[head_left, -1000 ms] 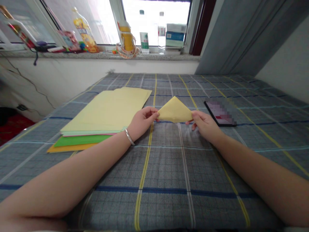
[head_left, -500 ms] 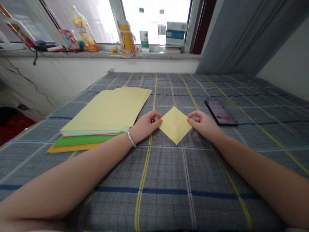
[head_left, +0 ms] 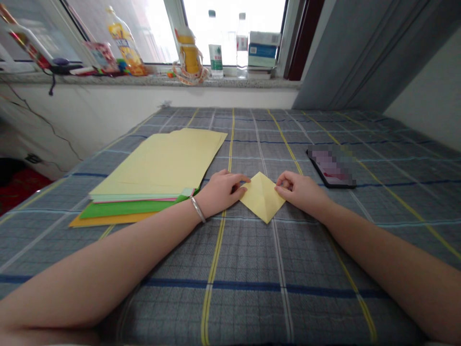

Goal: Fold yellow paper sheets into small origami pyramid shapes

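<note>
Palm-down, the left hand [head_left: 219, 193] and right hand [head_left: 300, 193] curl in at opposite corners of a folded yellow paper diamond [head_left: 262, 198] lying on the plaid cloth [head_left: 248, 269] (any pinch is hard to tell).

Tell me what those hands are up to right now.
Left hand and right hand on folded yellow paper, lying on checked cloth. Stack of paper beside left hand.

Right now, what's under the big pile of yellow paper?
Under the pale yellow paper, you can see the edges of bright green paper and orange paper, with thin pale green and pink edges too. Most of each lower sheet is covered, so their middles cannot be seen.
</note>
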`<state>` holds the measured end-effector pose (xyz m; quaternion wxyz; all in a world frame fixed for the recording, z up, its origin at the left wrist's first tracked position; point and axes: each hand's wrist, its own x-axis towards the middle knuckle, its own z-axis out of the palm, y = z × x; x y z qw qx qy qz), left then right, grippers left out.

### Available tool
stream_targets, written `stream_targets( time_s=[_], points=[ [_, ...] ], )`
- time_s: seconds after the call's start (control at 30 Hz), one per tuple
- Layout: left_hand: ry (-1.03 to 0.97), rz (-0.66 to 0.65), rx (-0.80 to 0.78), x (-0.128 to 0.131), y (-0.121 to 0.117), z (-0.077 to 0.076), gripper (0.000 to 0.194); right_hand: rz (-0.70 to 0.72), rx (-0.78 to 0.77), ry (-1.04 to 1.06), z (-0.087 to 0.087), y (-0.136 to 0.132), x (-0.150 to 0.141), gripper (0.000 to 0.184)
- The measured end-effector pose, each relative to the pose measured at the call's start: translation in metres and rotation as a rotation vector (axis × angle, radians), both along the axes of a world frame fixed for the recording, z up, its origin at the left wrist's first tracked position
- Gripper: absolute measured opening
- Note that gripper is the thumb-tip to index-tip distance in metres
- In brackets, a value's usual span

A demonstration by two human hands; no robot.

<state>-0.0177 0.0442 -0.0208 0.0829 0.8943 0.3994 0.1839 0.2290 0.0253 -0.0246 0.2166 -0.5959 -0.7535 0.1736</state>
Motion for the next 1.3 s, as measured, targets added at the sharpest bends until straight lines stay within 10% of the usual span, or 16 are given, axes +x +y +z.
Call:
stream_targets(
  time_s=[0.67,0.9,1.3],
  points=[
    [0.207,-0.166,0.157,0.000,-0.001,0.000,0.038,0.362,0.189,-0.378,-0.016,0.010,-0.008,0.058],
    [0.291,-0.264,0.218,-0.008,-0.002,0.002,0.082,0.281,0.190,-0.422,-0.015,0.008,-0.016,0.055],
    [0.386,-0.441,0.468,-0.007,-0.006,0.006,0.039,0.382,0.249,-0.123,-0.008,0.006,-0.004,0.035]
  ],
)
